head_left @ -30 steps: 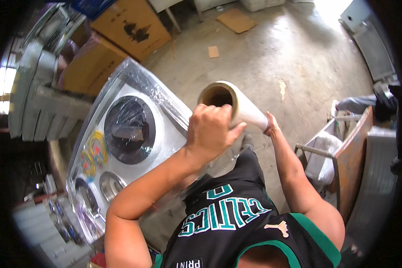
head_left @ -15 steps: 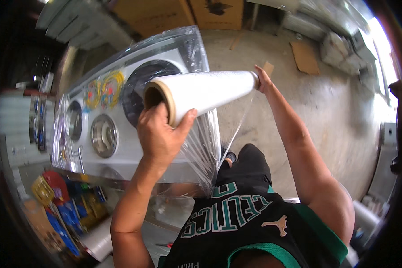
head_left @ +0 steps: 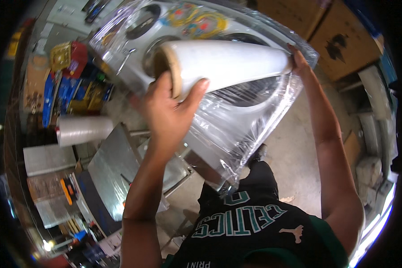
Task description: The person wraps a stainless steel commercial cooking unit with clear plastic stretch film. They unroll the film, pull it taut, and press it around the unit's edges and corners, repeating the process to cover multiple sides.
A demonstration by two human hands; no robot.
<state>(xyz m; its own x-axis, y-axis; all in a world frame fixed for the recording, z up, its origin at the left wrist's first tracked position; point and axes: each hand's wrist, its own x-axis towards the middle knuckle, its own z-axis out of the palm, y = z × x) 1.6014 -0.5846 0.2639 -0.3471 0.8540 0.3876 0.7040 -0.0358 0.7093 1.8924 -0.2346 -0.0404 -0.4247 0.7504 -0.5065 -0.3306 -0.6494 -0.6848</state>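
I hold a large roll of clear stretch film (head_left: 228, 61) by its two ends, above a metal stove-like unit with round openings. My left hand (head_left: 170, 107) grips the near left end, fingers inside the cardboard core (head_left: 174, 67) and thumb outside. At the far right end, my right hand (head_left: 298, 60) holds the roll, its fingers partly hidden behind it. Clear film (head_left: 236, 134) covers the unit and is gathered at its near corner by my legs. Under the film lie coiled yellow hoses (head_left: 203, 24) and a small metal tap (head_left: 126, 60).
Cardboard boxes (head_left: 344, 42) stand at the far right. On the left are blue and yellow packages (head_left: 69, 94), another film roll (head_left: 85, 129) and a metal-topped table (head_left: 114, 172). An orange tool (head_left: 69, 191) lies beyond that table. Wrapped goods (head_left: 368, 172) line the right side.
My view and body have turned, so the unit now appears higher and further right, angled differently. Both hands still hold the roll, which has swung round with me over the unit.
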